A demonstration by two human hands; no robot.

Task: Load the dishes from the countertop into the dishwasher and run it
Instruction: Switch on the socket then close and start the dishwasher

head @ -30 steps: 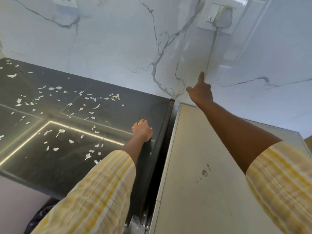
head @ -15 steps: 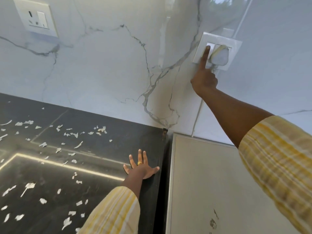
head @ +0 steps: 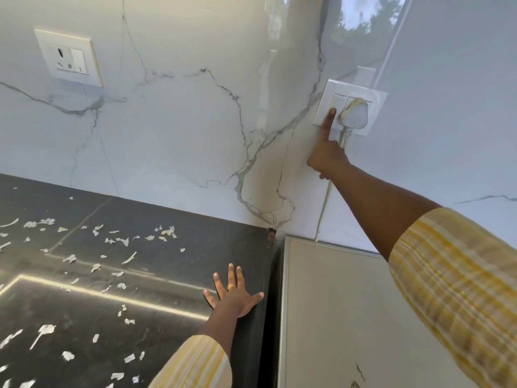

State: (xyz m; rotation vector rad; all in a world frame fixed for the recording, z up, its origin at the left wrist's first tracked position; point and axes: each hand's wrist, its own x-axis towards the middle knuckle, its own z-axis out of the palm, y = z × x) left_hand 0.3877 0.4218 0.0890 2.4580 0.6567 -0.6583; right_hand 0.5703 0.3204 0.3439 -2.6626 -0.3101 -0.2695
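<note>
- The right hand (head: 327, 156) had climbed the wall (head: 181, 121). A second earlier it pointed low, near the back edge of the white unit (head: 335, 303). Now it was up at the switch (head: 337, 103).
- Its index finger (head: 330, 121) was straight, with the tip on the lower part of the switch. Half a second earlier the tip sat higher on it. The other fingers were curled in and held nothing.
- We could not tell whether the switch had flipped.
- A plug (head: 354, 116) sat in the same plate, just beside the finger. Its cord (head: 324, 203) ran down behind the white unit.
- The left hand (head: 235, 296) had gone from bunched at the edge of the countertop (head: 167, 275) to flat on it. Its fingers were spread and gripped nothing (ring (head: 230, 287) showing).
- No dishes were in view. The countertop showed only white flakes (head: 123, 241).
- We judged the white unit to be the dishwasher, though that was unconfirmed since only its top showed.
- We took this as powering up at the wall, so loading was likely done and the run step was close.
- A spare socket (head: 70, 60) on the far left of the wall was unused.
</note>
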